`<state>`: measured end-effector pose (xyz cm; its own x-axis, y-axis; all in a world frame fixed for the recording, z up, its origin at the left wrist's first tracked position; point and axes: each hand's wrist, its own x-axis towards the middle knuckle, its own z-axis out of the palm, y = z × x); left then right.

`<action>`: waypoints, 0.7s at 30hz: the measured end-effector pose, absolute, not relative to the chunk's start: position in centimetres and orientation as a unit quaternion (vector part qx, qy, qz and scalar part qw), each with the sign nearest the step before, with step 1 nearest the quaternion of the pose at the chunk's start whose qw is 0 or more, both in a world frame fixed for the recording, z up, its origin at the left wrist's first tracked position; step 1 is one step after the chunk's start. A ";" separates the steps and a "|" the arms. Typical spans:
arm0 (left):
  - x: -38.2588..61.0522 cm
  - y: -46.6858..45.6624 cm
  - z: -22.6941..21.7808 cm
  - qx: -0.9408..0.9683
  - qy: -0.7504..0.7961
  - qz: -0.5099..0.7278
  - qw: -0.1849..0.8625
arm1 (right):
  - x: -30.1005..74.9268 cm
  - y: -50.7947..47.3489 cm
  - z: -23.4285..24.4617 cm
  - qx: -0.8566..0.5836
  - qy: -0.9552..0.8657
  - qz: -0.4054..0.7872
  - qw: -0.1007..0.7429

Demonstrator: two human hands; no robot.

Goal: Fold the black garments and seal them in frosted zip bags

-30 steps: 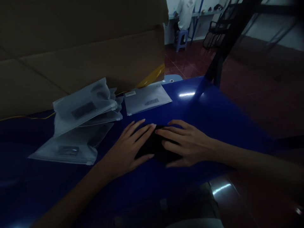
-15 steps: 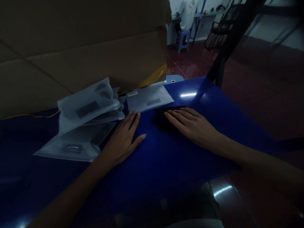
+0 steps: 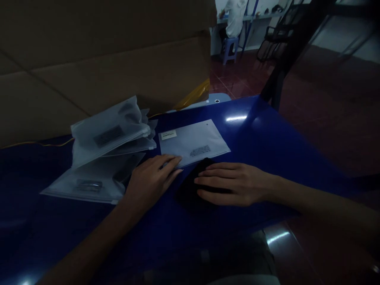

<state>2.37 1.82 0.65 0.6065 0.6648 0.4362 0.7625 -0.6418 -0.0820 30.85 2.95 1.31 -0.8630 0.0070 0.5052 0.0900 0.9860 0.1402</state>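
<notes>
My left hand [image 3: 156, 174] has its fingers on the near edge of a flat, frosted zip bag [image 3: 192, 138], with the thumb just below that edge. The bag bears a small pale label and a dark printed patch. My right hand [image 3: 231, 184] lies flat, fingers stretched, over a dark black item [image 3: 190, 192] on the tabletop; its kind is too dark to make out. Left of my left hand, several frosted zip bags [image 3: 103, 136] lie in a loose pile, some with dark contents or print showing through.
A big cardboard box [image 3: 124, 75] with yellow tape [image 3: 194, 95] stands behind the blue table [image 3: 258, 134]. A dark metal post [image 3: 285, 67] rises at the right corner. Farther back, a person [image 3: 235, 18] sits on a blue stool [image 3: 230, 50] near a black chair [image 3: 276, 37].
The flat zip bag has come nearer to me, with my left hand's fingers now at its edge. My right hand and the black item have also slid toward me and slightly left.
</notes>
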 end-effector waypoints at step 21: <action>2.4 1.0 1.2 -0.897 -0.341 -0.238 0.152 | 30.7 2.5 1.5 -0.075 -0.906 -0.182 0.375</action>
